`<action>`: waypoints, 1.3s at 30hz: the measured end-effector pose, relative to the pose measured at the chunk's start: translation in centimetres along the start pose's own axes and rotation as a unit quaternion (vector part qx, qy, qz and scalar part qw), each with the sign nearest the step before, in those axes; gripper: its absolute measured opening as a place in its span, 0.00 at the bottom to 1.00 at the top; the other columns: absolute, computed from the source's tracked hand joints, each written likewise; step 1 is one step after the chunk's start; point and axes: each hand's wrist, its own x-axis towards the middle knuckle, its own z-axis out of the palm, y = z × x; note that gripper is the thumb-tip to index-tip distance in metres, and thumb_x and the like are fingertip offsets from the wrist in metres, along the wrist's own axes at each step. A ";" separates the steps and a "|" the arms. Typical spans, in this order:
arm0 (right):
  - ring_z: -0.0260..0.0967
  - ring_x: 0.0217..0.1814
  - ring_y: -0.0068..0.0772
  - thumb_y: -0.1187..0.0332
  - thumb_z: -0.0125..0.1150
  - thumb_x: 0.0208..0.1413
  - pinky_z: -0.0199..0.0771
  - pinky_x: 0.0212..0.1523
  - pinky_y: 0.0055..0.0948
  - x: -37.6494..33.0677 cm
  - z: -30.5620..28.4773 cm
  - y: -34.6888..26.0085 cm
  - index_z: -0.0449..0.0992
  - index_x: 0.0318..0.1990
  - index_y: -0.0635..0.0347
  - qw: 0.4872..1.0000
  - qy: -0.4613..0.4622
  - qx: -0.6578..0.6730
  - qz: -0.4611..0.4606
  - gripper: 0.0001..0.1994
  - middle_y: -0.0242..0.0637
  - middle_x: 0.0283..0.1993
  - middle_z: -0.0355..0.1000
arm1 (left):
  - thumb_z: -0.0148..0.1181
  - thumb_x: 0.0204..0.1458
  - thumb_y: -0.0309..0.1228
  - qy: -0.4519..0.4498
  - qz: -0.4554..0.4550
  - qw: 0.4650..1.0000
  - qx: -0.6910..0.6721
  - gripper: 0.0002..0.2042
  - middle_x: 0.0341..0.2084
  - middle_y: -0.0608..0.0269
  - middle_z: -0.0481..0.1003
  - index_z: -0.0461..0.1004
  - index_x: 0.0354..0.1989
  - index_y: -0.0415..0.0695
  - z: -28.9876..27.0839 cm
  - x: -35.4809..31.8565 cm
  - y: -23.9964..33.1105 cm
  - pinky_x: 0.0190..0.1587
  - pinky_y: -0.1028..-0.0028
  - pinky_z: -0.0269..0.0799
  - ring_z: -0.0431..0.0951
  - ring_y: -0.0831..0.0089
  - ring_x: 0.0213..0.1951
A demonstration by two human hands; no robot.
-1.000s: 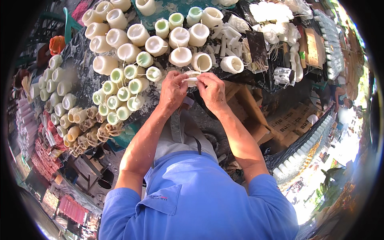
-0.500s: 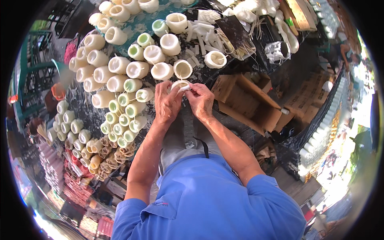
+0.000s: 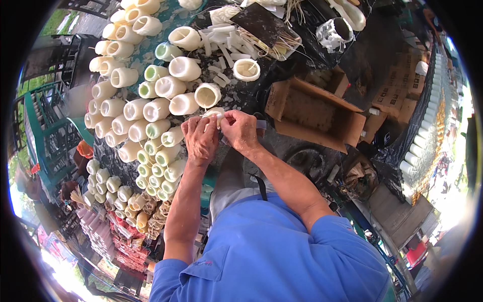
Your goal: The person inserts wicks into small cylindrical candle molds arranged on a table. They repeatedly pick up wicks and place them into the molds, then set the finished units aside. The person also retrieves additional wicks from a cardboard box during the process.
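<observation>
At the table's near edge, my left hand (image 3: 201,137) is closed around a cream-white hollow wax candle (image 3: 213,111), whose lower part the fingers hide. My right hand (image 3: 238,130) is closed in a pinch at the candle's near right rim, on a small white piece of wax (image 3: 220,117). Just beyond both hands stands another hollow candle (image 3: 208,95) with an open top. Many cream and pale-green hollow candles (image 3: 170,87) crowd the table to the left, several with wicks showing. A single one (image 3: 246,70) stands apart, ahead and to the right.
White wax sticks (image 3: 221,38) lie in a pile on the dark table (image 3: 229,95), beside a dark flat sheet (image 3: 259,22) and loose wicks. An open cardboard box (image 3: 314,113) sits to the right. Rows of white candles (image 3: 417,146) line the far right. Green chairs (image 3: 48,131) stand left.
The view has shifted, so the table's things appear farther left. My left fingers now cover more of the held candle, and my right hand has turned slightly while staying at its rim.
</observation>
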 end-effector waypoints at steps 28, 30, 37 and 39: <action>0.79 0.32 0.49 0.77 0.71 0.58 0.81 0.35 0.40 0.0 -0.6 0.4 0.83 0.42 0.66 0.986 0.011 0.016 -0.165 0.06 0.43 0.31 0.78 | 0.71 0.48 0.21 -0.083 0.039 0.995 0.027 0.23 0.40 0.62 0.81 0.84 0.56 0.45 -1.4 1.1 -0.5 0.54 0.57 0.71 0.79 0.60 0.47; 0.80 0.32 0.46 0.77 0.71 0.58 0.82 0.34 0.38 -0.1 -0.1 0.4 0.82 0.41 0.66 0.994 0.021 0.096 -0.038 0.06 0.42 0.31 0.79 | 0.71 0.47 0.21 -0.101 0.044 0.994 0.029 0.23 0.40 0.62 0.81 0.85 0.56 0.46 -1.3 1.4 -0.3 0.54 0.57 0.71 0.79 0.60 0.47; 0.83 0.31 0.37 0.76 0.73 0.60 0.83 0.33 0.33 -1.2 0.6 0.9 0.82 0.39 0.64 0.985 0.041 0.166 0.009 0.04 0.44 0.34 0.82 | 0.72 0.48 0.25 -0.105 0.014 0.993 0.053 0.24 0.41 0.63 0.79 0.83 0.58 0.48 -0.8 1.1 -0.3 0.54 0.56 0.70 0.78 0.59 0.48; 0.83 0.32 0.39 0.76 0.73 0.59 0.83 0.34 0.34 -1.2 0.1 1.1 0.82 0.39 0.64 0.988 0.016 0.155 0.006 0.04 0.43 0.35 0.81 | 0.72 0.49 0.25 -0.096 0.012 0.994 0.045 0.23 0.41 0.63 0.80 0.84 0.57 0.47 -0.5 0.9 -0.1 0.53 0.57 0.70 0.78 0.60 0.48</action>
